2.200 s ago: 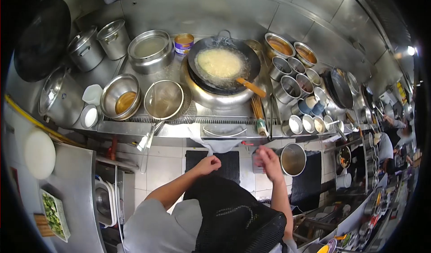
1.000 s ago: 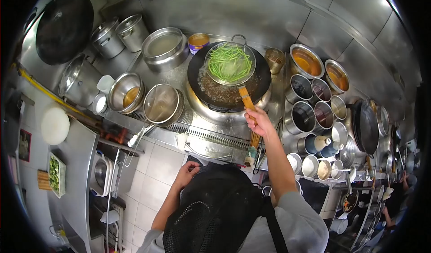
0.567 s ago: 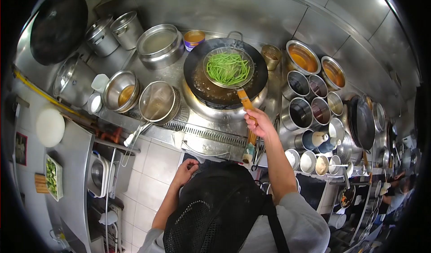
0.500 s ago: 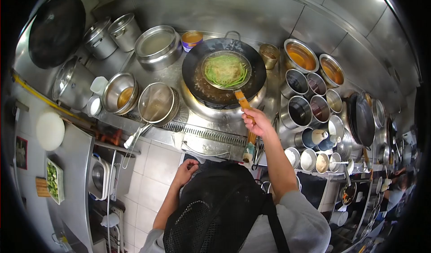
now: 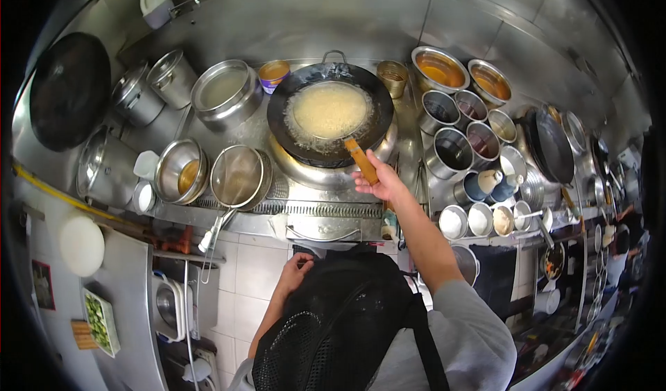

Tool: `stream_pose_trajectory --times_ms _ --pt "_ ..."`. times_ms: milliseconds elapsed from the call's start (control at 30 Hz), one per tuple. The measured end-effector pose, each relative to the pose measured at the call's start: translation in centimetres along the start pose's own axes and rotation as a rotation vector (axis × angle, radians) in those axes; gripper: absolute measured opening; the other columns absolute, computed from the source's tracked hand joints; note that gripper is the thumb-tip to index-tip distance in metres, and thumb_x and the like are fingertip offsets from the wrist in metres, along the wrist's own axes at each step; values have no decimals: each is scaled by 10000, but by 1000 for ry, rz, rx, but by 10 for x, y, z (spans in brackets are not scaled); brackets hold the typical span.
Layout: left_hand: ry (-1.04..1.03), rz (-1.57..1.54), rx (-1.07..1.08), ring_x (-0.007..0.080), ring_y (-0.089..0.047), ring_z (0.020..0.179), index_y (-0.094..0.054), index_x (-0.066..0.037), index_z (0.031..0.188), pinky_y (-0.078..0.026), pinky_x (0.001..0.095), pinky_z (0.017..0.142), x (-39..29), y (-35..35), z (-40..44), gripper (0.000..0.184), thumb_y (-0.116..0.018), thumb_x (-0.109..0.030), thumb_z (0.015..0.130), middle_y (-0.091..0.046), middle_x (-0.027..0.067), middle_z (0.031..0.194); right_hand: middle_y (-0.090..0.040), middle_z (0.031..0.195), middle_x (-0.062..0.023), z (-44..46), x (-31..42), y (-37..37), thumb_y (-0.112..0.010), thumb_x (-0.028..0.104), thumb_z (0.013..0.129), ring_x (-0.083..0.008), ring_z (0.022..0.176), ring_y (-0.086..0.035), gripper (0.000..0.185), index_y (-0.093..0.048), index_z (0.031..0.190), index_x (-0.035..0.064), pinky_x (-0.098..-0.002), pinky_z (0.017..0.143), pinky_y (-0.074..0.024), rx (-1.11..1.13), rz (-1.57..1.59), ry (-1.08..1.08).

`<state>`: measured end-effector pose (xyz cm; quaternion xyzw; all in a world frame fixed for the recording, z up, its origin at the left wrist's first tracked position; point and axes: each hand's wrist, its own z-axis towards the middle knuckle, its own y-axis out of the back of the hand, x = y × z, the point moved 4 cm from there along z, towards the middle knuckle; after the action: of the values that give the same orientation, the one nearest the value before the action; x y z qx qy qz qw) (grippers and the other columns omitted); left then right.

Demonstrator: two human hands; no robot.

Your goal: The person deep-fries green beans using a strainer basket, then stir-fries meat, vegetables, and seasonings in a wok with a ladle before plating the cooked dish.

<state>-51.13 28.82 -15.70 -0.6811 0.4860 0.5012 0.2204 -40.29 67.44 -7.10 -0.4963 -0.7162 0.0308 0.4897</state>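
My right hand point(image 5: 380, 176) is closed loosely around the wooden handle of a skimmer point(image 5: 362, 162), thumb on top. The handle slants over the near rim of a black wok point(image 5: 279, 117) on the burner. The skimmer's round head sits in the wok, under pale, foaming oil point(image 5: 331, 110) that bubbles all over. Whatever lies in the skimmer is hidden by the foam. My left hand point(image 5: 296, 269) hangs low by my body, left of the black head covering point(image 5: 340, 315), its fingers curled. Whether it holds anything is hidden.
Left of the wok stand a steel pot point(image 5: 225, 92), a steel bowl point(image 5: 182, 172) and a mesh strainer point(image 5: 239, 176). To the right are several steel canisters point(image 5: 454, 148), two bowls of orange liquid point(image 5: 439, 68) and small seasoning bowls point(image 5: 480, 219). A person point(image 5: 617, 252) is at far right.
Green stalks seen in the skimmer have gone from sight under thick foam. My right hand's fingers have loosened somewhat on the handle. The whole view has shifted slightly.
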Motion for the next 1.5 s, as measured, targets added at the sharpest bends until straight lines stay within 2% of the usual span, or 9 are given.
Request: stream_pose_trajectory --times_ms 233,367,733,800,967,1200,1267,1400,1500 --pt "-170 109 250 155 -659 907 -682 0 1110 -539 308 838 74 43 28 216 -743 -150 967 -716 86 967 -676 1066 -119 -83 -35 38 -525 721 982 -222 842 -686 760 -554 1310 36 -391 757 -584 -504 -82 390" --pt "-170 247 429 161 -664 886 -677 1 1096 -539 314 818 124 56 62 218 -748 -154 961 -712 92 952 -688 906 -93 -174 -107 46 -619 456 1025 -192 722 -699 462 -636 1140 9 -371 635 -576 -670 -165 549" --pt "103 395 723 155 -675 856 -661 -33 1124 -532 297 749 136 25 116 206 -730 -157 975 -702 72 965 -753 844 -160 -435 -467 9 -675 247 967 -215 726 -767 313 -710 1109 -29 -364 620 -606 -1548 -323 239" --pt "99 433 787 154 -677 850 -658 -39 1129 -531 294 736 132 5 116 205 -727 -157 977 -701 69 968 -755 884 -158 -491 -496 -26 -682 225 975 -222 762 -777 282 -705 1113 -20 -360 614 -610 -1743 191 288" --pt "41 511 942 151 -681 837 -650 -54 1141 -528 286 705 118 -60 91 202 -720 -159 983 -696 59 974 -694 835 -79 -598 -580 -60 -630 201 1009 -168 607 -685 190 -614 1069 21 -308 535 -542 -2381 672 628" --pt "-53 608 1224 146 -688 817 -640 -76 1159 -523 275 661 119 -175 -13 199 -709 -161 992 -690 47 982 -632 946 -136 -764 -716 -91 -639 357 1030 -242 701 -716 404 -511 1080 -23 -398 608 -631 -2470 1251 1350" --pt "-71 629 1322 145 -690 812 -637 -82 1164 -522 272 648 127 -208 -52 199 -705 -161 994 -688 43 984 -586 1153 -240 -811 -754 -86 -651 426 1024 -343 875 -730 643 -445 1290 -122 -463 706 -647 -2246 1425 1534" --pt "-71 709 1508 139 -695 828 -634 -83 1175 -528 266 662 151 -272 -154 202 -694 -176 1005 -694 39 1001 -587 1216 -295 -871 -781 -70 -651 251 1006 -402 954 -734 547 -441 1310 -153 -527 798 -662 -2015 1609 1442" --pt "-102 833 1610 137 -694 886 -633 -49 1180 -533 258 740 152 -309 -254 214 -679 -181 1017 -701 45 1029 -597 1194 -283 -890 -806 -52 -600 164 1017 -416 907 -745 547 -389 1410 -154 -494 714 -675 -2024 1539 1359"
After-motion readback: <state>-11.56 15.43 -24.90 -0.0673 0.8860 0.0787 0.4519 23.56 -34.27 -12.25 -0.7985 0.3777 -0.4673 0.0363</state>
